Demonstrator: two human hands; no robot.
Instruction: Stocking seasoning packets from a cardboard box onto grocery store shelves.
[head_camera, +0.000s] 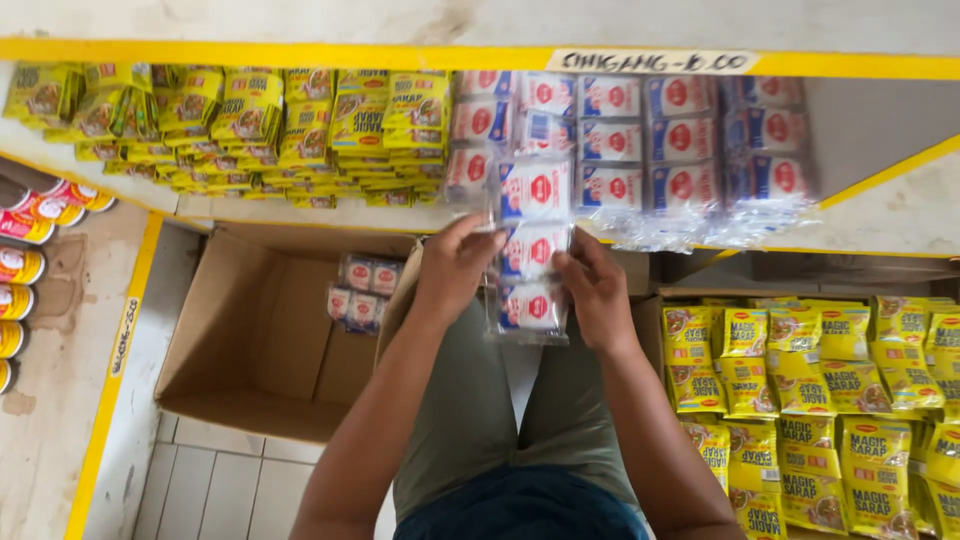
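Both of your hands are closed on the same clear strip of red-and-white sachets (530, 265): your left hand (455, 265) pinches its left edge near the top, fingers curled over the plastic, and your right hand (598, 290) grips the right edge lower down. The strip hangs upright between them, over your lap and just in front of the shelf (880, 215), with its top touching or overlapping the rows of matching red-and-white sachets (640, 140) already laid there. To the left on the same shelf sit stacked yellow seasoning packets (250, 125). An open cardboard box (250, 340) on the floor at your left has a few of the same sachets (360, 290) left in it, and a second box at your right is full of yellow packets (820, 390). Judging by this, you are midway through laying this strip on the shelf. The next move seems to call for lifting it flat beside the rows there, keeping both edges pinched so the limp plastic does not fold or sag off the front edge.
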